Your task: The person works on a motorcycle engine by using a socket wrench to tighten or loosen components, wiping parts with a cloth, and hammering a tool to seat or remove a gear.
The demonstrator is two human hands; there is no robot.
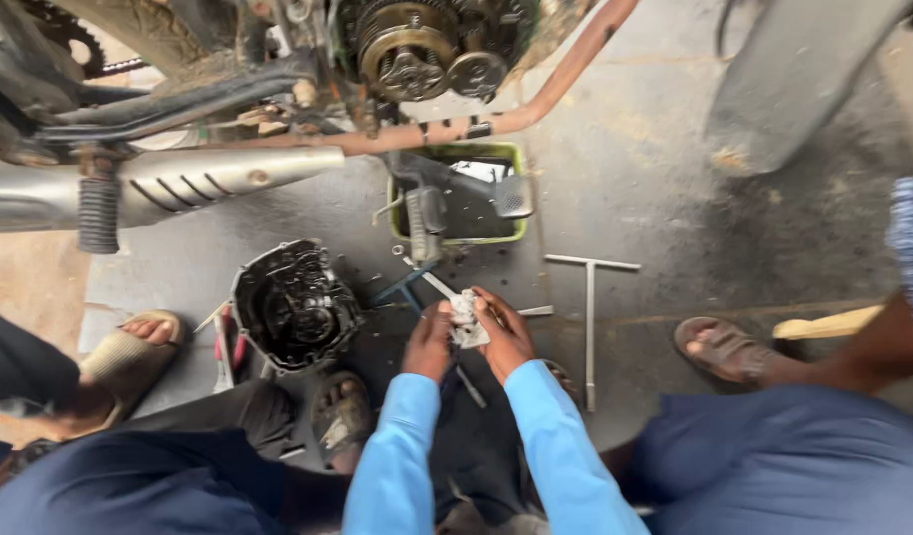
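**Reader:** Low in the middle of the frame, what are the two hands doing?

**Describer:** Both come up from light blue sleeves and meet over one small, pale metal part point(465, 319). The left hand point(429, 342) has its fingers curled shut around the part's left side. The right hand point(506, 337) closes over its right side, thumb on top. So the part sits pinched between the two hands, just above the oily concrete floor point(654, 178).

**Reader:** What lies around them?

**Describer:** Left of the hands, a black engine side cover point(294, 305) rests open side up. Above them, a green tray point(521, 188) holds dark oil and a few parts, directly under a motorcycle engine with its clutch assembly point(409, 50) exposed at the top of the frame. A chrome exhaust pipe point(179, 183) runs across the upper left. A T-handle wrench point(589, 307) lies on the floor to the right, well apart from the hands. A sandalled foot point(719, 347) of another person shows at the right, and another foot point(144, 342) at the left.

**Reader:** How would one handle that part well?

**Describer:** My judgement: everything looks greasy, so a firm grip from both sides matters. Keeping it low over the floor, near the tray, means a slip costs little. Turning it slowly with the fingertips, rather than the palms, would leave its faces visible. I cannot tell what exactly the part is; it is too small.
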